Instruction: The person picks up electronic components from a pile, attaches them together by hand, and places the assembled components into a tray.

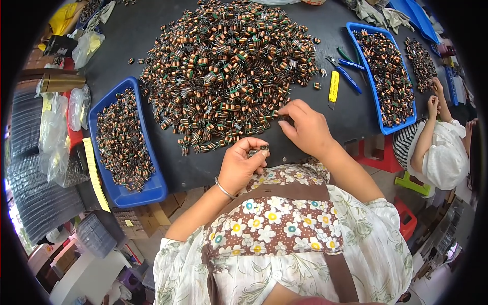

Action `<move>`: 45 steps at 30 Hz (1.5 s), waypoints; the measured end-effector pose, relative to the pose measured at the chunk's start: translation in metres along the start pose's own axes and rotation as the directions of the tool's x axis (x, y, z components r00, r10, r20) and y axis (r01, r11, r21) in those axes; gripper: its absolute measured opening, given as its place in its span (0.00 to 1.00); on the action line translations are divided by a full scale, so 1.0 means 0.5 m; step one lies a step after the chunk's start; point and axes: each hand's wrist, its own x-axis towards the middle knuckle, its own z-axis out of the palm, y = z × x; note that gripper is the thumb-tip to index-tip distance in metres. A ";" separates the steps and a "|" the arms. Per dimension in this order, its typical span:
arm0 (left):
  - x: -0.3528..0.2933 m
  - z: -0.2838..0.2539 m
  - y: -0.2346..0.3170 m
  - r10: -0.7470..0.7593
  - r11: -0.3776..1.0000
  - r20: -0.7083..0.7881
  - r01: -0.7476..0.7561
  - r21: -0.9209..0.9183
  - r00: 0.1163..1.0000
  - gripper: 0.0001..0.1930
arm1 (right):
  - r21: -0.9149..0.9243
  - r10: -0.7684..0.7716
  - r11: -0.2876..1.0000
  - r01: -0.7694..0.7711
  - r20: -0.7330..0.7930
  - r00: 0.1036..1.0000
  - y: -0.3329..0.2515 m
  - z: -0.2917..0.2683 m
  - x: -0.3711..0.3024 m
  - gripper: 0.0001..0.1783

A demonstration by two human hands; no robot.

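A large heap of small copper-wound coils (229,66) with dark cores and thin pins lies on the black table. My left hand (243,161), a bangle on its wrist, is closed near the table's front edge. Between its thumb and fingers shows a small coil (264,148); whatever else is in the curled palm is hidden. My right hand (308,128) is at the heap's lower right edge. Its index finger reaches to the outermost coils, with the thumb apart below it. The other fingers of that hand are partly hidden.
Blue trays of coils stand left (161,190) and right (413,121). Blue-handled cutters (349,80) and a yellow utility knife (333,87) lie right of the heap. A yellow strip (96,175) hangs at the left edge. Another person (445,152) works at far right beside more coils.
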 end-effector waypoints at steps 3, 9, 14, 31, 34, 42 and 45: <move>0.009 0.022 0.050 0.036 0.999 0.024 -0.036 0.033 0.999 0.08 | 0.149 0.056 0.987 -0.063 0.052 0.997 -0.016 -0.047 0.023 0.09; -0.040 0.101 0.121 0.111 0.955 -0.005 -0.106 0.276 0.994 0.10 | 0.528 0.281 0.701 -0.479 0.412 0.867 -0.094 -0.140 0.020 0.07; -0.061 0.121 0.146 0.252 0.894 -0.022 -0.224 0.389 0.968 0.07 | 0.592 0.169 0.682 -0.430 0.445 0.879 -0.121 -0.188 0.030 0.06; -0.025 0.016 -0.031 0.038 0.980 -0.002 -0.037 0.195 0.999 0.08 | 0.192 0.079 0.977 -0.094 0.087 0.993 0.016 -0.014 -0.076 0.07; -0.023 0.005 -0.043 0.027 0.982 -0.018 -0.023 0.188 0.999 0.08 | 0.178 0.074 0.980 -0.084 0.060 0.995 0.013 -0.002 -0.076 0.08; -0.010 -0.045 -0.059 0.056 0.988 -0.013 -0.054 0.148 0.998 0.07 | 0.131 0.037 0.990 -0.052 0.114 0.993 -0.008 0.073 -0.070 0.15; -0.009 -0.045 -0.060 0.055 0.982 -0.012 -0.052 0.180 0.998 0.07 | 0.203 0.091 0.972 -0.120 0.143 0.985 -0.018 0.064 -0.072 0.12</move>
